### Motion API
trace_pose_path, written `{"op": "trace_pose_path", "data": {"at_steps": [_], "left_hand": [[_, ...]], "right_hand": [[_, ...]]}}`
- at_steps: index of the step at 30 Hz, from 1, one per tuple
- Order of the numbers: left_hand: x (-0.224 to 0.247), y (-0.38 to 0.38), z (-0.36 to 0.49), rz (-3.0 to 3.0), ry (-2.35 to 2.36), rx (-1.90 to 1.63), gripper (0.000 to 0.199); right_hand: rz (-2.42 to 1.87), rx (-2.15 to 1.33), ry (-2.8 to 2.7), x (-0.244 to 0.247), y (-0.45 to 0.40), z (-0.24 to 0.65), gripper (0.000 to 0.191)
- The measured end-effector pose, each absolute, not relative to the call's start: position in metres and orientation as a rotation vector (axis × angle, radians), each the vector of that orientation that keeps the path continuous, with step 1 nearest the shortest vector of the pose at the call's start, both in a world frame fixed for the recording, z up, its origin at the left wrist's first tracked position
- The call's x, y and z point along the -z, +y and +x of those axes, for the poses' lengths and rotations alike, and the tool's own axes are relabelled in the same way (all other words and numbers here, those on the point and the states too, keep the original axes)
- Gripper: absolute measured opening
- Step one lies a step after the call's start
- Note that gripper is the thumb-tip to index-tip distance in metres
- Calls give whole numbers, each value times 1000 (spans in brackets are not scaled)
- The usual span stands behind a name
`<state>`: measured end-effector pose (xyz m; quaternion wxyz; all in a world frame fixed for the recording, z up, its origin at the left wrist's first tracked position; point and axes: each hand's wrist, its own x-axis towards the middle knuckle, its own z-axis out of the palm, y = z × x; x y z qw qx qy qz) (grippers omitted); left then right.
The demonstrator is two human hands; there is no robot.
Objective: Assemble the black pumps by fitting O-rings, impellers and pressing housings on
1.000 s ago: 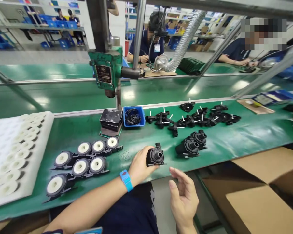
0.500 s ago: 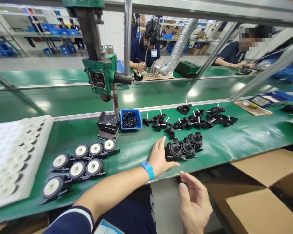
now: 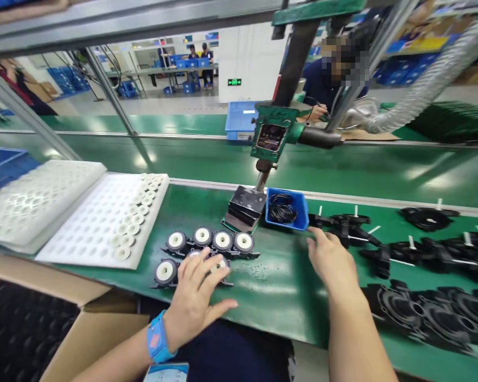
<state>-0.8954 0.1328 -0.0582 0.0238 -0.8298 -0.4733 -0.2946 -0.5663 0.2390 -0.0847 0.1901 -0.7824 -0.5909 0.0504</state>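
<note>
My left hand point(image 3: 195, 297), with a blue wristband, lies open over the front row of black parts with white round centres point(image 3: 211, 241), its fingers touching two of them. My right hand point(image 3: 332, 260) reaches forward over the green mat, fingers apart and empty, just short of the black pieces with white pins point(image 3: 348, 225) and the small blue bin of black rings point(image 3: 286, 209). Black pump housings point(image 3: 426, 313) lie at the right, beside my right forearm.
A green press point(image 3: 273, 135) stands behind a stack of dark plates point(image 3: 245, 207). White foam trays point(image 3: 103, 217) with white discs lie at the left. An open cardboard box point(image 3: 83, 323) sits below the table edge. A conveyor belt runs behind; people work at benches beyond.
My view swung left. My left hand let go of the black housing, left with the others at the right, and moved onto the white-centred parts. My right hand rose to the mat.
</note>
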Motion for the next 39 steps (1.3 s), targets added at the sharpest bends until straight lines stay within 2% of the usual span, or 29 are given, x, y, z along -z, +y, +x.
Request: {"op": "trace_pose_path", "data": {"at_steps": [5, 8, 13, 19, 28, 39], "left_hand": [[51, 146, -916, -2466, -1613, 685, 53], [51, 151, -912, -2456, -1619, 593, 50], [52, 148, -901, -2475, -1619, 566, 41], [55, 143, -882, -2760, -1486, 570, 46], [62, 143, -871, -3128, -1393, 868, 77], [90, 139, -859, -3252, -1538, 1281, 90]], "right_hand": [[-2390, -180, -1649, 91, 261, -565, 46], [-2424, -153, -1621, 92, 262, -568, 43], [-2439, -98, -1523, 97, 261, -571, 41], [-2485, -97, -1305, 105, 279, -565, 44], [-2421, -134, -1245, 101, 292, -565, 46], [-2379, -193, -1299, 97, 311, -567, 40]]}}
